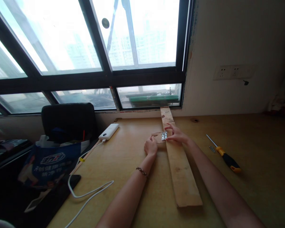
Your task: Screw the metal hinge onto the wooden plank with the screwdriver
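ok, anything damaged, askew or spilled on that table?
Possible damage: the small piece in the left hand has a ragged edge, and the far end of the plank looks blotchy against its plainer near end. No spill visible.

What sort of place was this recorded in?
Probably a room in a home or small office, though which is unclear: a wood-toned table stands by a wide window, a black chair is at its left side, and a wall socket panel is at right.

Silver hinge (164,136) at edge of plank (180,171)
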`<state>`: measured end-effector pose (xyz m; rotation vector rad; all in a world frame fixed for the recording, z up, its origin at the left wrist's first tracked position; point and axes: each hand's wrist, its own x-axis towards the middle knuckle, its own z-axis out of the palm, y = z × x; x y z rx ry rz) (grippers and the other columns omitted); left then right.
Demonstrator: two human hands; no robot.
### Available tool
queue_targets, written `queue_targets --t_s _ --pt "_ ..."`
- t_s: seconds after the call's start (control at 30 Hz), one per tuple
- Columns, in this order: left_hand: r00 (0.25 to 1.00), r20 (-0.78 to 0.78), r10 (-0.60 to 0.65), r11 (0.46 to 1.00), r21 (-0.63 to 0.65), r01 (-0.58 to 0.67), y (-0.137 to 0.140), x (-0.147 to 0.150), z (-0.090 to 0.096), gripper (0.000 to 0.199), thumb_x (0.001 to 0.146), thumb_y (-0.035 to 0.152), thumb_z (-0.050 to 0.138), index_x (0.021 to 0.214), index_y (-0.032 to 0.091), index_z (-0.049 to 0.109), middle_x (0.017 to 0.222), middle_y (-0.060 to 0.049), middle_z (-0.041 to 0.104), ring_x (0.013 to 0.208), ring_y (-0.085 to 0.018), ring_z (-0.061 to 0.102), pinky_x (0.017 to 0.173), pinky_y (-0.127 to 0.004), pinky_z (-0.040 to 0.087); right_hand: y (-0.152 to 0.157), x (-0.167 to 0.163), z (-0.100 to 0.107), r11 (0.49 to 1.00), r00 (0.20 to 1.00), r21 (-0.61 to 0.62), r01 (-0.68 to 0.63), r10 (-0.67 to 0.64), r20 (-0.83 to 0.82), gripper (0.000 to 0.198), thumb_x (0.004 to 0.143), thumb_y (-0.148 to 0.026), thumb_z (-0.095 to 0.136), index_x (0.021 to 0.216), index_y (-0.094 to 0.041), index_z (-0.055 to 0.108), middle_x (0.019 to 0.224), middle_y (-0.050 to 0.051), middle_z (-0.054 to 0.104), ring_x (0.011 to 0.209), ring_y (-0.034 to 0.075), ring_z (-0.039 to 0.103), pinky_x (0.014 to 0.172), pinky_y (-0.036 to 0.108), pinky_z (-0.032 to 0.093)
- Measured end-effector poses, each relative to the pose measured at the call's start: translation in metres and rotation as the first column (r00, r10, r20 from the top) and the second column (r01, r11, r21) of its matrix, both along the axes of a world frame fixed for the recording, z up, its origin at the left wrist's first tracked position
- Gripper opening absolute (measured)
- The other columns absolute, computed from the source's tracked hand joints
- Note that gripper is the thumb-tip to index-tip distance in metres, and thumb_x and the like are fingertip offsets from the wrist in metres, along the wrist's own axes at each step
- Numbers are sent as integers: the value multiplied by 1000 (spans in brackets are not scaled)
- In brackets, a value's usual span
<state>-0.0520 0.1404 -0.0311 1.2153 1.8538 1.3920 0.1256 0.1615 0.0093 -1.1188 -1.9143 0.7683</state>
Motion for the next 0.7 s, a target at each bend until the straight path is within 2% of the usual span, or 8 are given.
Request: queue_targets --t_s 0.13,0.27,0.47,0.57,0.7 --pt "1000 -22 1 1000 2 -1 1 0 -1 16 72 34 56 76 22 66 76 -11 67 79 -26 59 70 -29 35 1 6 -2 999 996 -45 -16 12 -93 86 51 -28 76 127 -21 36 113 7 56 47 3 44 41 17 38" --pt "974 -227 -26 999 -49 15 0 2 -1 29 78 36 48 95 17 63 84 -17 65 80 -29 59 70 -32 37 2 6 -2 995 990 -85 -48 36 -134 84 51 -27 76 125 -20 37 104 5 58 47 3 44 40 16 37" --pt "836 -541 -88 992 -123 24 -6 8 3 33 84 31 36 98 12 60 97 -17 60 92 -27 56 75 -34 39 5 7 -3 986 986 -142 -87 65 -154 86 49 -25 78 124 -20 36 96 4 59 48 3 43 40 15 36" --pt "813 -577 -84 991 -137 5 -7 9 3 36 85 33 32 100 12 58 100 -16 56 93 -27 56 76 -35 40 6 7 -3 984 986 -150 -98 75 -147 86 50 -26 78 125 -21 36 97 4 59 48 3 43 39 16 35" --pt "832 -554 -24 997 -79 -24 -7 10 1 36 84 33 36 107 11 55 101 -17 51 91 -26 56 76 -35 42 7 8 -4 986 988 -128 -105 89 -127 84 50 -26 78 124 -22 37 96 3 58 49 3 42 41 16 36"
